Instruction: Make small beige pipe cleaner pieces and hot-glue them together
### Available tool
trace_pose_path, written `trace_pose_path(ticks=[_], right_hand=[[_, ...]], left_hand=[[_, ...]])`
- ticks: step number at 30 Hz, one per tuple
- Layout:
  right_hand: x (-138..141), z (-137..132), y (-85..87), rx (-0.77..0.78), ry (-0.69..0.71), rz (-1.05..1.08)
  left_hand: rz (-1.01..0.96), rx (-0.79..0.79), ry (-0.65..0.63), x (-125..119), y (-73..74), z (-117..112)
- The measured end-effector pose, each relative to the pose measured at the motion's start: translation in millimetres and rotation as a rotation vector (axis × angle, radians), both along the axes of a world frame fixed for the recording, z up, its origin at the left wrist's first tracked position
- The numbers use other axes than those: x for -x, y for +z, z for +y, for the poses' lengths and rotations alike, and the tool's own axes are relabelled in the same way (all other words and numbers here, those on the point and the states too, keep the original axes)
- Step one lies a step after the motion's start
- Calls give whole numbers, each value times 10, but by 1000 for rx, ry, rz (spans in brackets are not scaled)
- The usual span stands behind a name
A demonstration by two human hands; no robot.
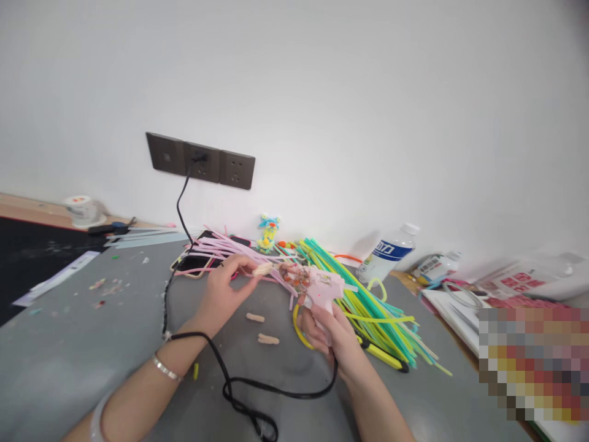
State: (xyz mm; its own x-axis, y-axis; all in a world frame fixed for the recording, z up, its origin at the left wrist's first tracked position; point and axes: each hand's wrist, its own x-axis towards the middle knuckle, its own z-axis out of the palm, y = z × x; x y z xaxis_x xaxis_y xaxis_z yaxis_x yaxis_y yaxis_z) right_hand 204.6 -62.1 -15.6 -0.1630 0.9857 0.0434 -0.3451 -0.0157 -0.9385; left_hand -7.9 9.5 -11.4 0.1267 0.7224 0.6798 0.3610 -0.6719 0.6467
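Note:
My right hand grips a pale pink hot glue gun, its nozzle pointing left. The gun's black cord loops across the grey table and up to a dark wall socket. My left hand pinches a small beige fuzzy piece right at the nozzle. Two more beige pieces lie on the table just below. A bracelet sits on my left wrist.
Pink sticks and a heap of green and yellow sticks fan out behind the hands. A phone, a small colourful figure, a lying water bottle, a mug and papers at right surround the work.

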Motion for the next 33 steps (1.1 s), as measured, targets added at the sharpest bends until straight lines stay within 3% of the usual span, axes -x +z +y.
trace_pose_path(ticks=[15,24,33], right_hand=[[52,-63,2,63,79,26],[18,-43,6,68,34,-22],[24,-65,78,24,35,-18]], left_hand=[[56,-50,-38,-10,19,-11],[41,-75,-1,-12,41,-6],[-88,50,-30,-23,20,-7]])
